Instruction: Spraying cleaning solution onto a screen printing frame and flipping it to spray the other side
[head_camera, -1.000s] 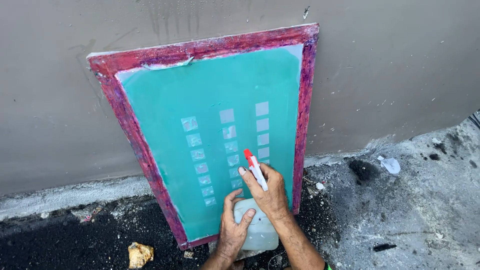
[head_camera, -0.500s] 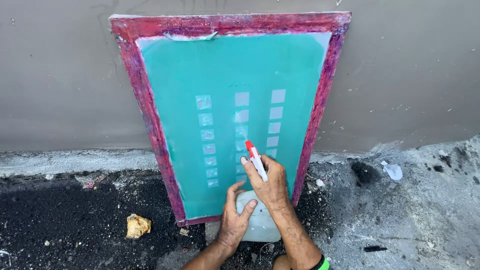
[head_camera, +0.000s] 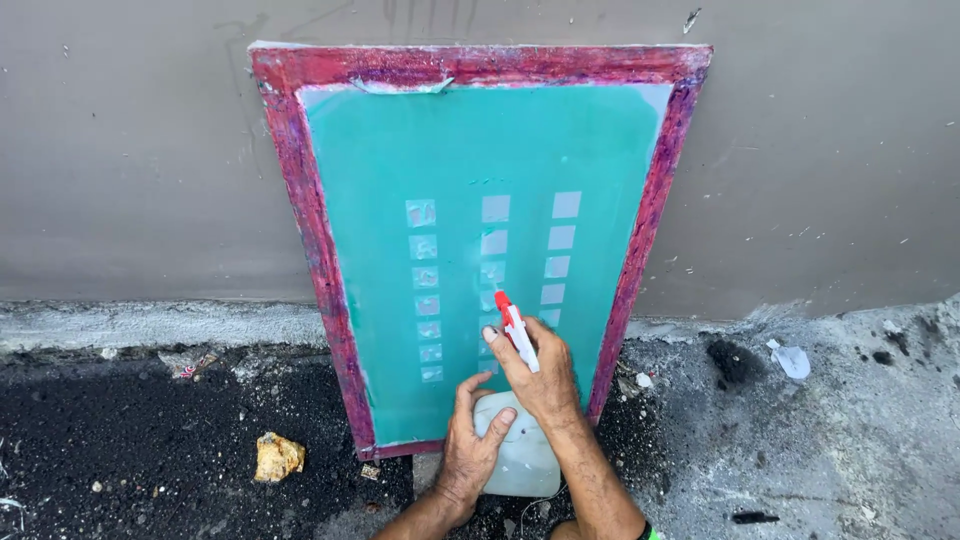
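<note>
I see the frame (head_camera: 480, 240) now squarer at centre; my right hand (head_camera: 535, 375) still grips the spray bottle (head_camera: 520, 455) at lower centre, left hand (head_camera: 470, 450) cupping its body.

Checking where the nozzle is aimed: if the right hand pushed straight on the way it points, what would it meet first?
Probably the teal mesh of the red-framed screen, near the lower pale squares. The right hand aims the spray bottle there; the gap is unclear.
</note>
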